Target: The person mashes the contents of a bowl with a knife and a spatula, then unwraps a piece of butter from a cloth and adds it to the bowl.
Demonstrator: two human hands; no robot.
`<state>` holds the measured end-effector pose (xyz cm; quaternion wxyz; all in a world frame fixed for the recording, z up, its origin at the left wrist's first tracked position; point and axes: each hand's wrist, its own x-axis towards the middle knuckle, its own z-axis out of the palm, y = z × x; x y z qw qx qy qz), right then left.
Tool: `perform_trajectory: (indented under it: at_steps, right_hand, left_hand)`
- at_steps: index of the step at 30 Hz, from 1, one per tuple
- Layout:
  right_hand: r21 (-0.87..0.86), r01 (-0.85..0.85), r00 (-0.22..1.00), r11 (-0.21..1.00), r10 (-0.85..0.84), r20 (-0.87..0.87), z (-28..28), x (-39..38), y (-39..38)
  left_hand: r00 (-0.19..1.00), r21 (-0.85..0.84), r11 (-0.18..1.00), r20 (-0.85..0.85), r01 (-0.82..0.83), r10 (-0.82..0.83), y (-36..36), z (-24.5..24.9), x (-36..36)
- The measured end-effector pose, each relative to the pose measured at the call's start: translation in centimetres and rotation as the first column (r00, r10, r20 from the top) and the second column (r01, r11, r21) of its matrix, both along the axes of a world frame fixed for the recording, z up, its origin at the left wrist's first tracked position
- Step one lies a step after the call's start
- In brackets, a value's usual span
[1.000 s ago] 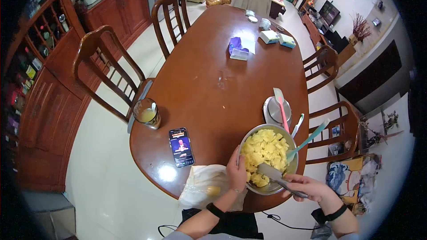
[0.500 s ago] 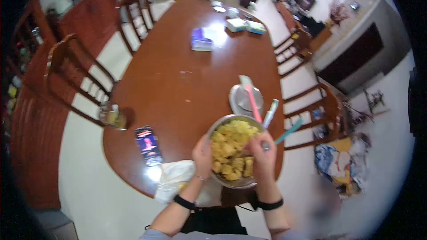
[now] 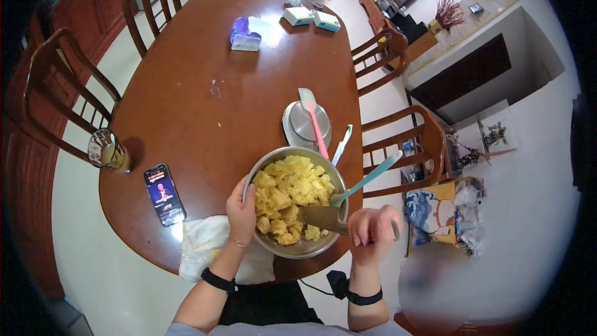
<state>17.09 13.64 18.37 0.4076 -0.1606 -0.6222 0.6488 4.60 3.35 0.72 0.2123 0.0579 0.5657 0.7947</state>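
A steel bowl [image 3: 303, 253] with yellow chunks [image 3: 292, 193], some mashed, stands at the table's near edge. My left hand [image 3: 240, 213] grips its left rim, thumb over the edge. Closed around a metal handle, my right hand [image 3: 373, 227] is just right of the bowl; the wide flat blade of this metal tool [image 3: 320, 218] reaches over the rim into the chunks. A teal spatula [image 3: 373, 174] leans in the bowl at the right. Behind the bowl, a pink-handled spatula [image 3: 316, 126] rests on a round scale [image 3: 305, 121], beside a white-handled utensil [image 3: 342, 143].
On the wooden table [image 3: 186, 106] are a phone [image 3: 164, 195], a glass [image 3: 110, 151], a white cloth [image 3: 202, 242], a purple tissue pack [image 3: 245, 34] and two small boxes [image 3: 298, 17]. Chairs [image 3: 404, 143] line both sides. A blurred round shape [image 3: 435, 286] is at lower right.
My right hand has moved right, out over the bowl's rim, and the metal tool's blade now shows among the chunks. The whole view has shifted, with the table further left.
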Motion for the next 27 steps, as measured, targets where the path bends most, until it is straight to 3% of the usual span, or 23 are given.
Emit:
perform_trajectory:
  at_steps: [2, 4, 12, 15, 22, 24, 27]
  right_hand:
    - [0.010, -0.057, 0.998, 0.998, 0.057, 0.012, 0.8, 0.2, 0.1]
    - [0.180, -0.247, 0.967, 0.952, 0.255, -0.023, 1.2, -0.1, 0.6]
    - [0.048, -0.513, 0.855, 0.857, 0.505, 0.123, 1.2, -0.5, 1.8]
    - [0.033, -0.562, 0.820, 0.826, 0.552, 0.152, 0.8, -0.9, 2.4]
    - [0.010, -0.425, 0.903, 0.905, 0.423, 0.080, -1.5, -0.6, 2.3]
    - [-0.064, -0.230, 0.972, 0.971, 0.232, 0.033, -1.9, -1.0, 2.1]
    - [-0.085, -0.097, 0.995, 0.992, 0.096, -0.012, -2.5, -1.3, 2.3]
  left_hand:
    - [0.998, -0.047, 0.999, -0.060, 0.013, -0.016, 0.0, 0.2, -0.2]
    - [0.998, -0.043, 0.998, -0.038, 0.038, -0.040, 0.1, 0.3, -0.5]
    - [0.976, -0.100, 0.974, -0.047, 0.205, -0.211, 1.2, -0.4, -2.7]
    - [0.969, 0.004, 0.970, 0.023, 0.245, -0.245, 1.5, -0.4, -2.5]
    - [0.979, 0.003, 0.979, 0.013, 0.204, -0.204, 1.6, 0.4, -2.1]
    - [0.982, -0.002, 0.982, -0.013, 0.190, -0.190, 1.6, -0.1, -1.9]
    - [0.982, 0.030, 0.982, 0.005, 0.188, -0.188, 1.7, -0.3, -1.8]
